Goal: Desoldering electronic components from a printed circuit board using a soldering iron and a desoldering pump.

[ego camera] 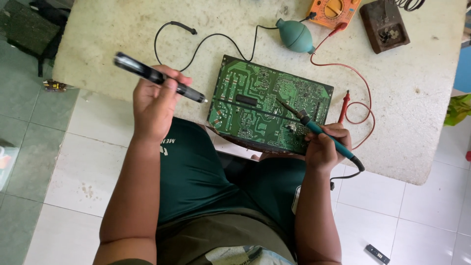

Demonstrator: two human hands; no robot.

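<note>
A: What can you not see well?

B: The orange meter [332, 11] at the far edge of the bench [417, 88] is cut by the top edge. The right hand [325, 147] hides part of the teal soldering iron [321, 131].

A: And the circuit board [267, 104]?

B: Its small parts are too small to tell.

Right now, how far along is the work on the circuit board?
Set up: the board lies solder side up at the table edge, with a multimeter and blower bulb nearby. In hand: the right hand holds a soldering iron with its tip on the board; the left hand holds a black pen-like tool raised off it. What remains cannot be judged: the joints are too small to see.
</note>
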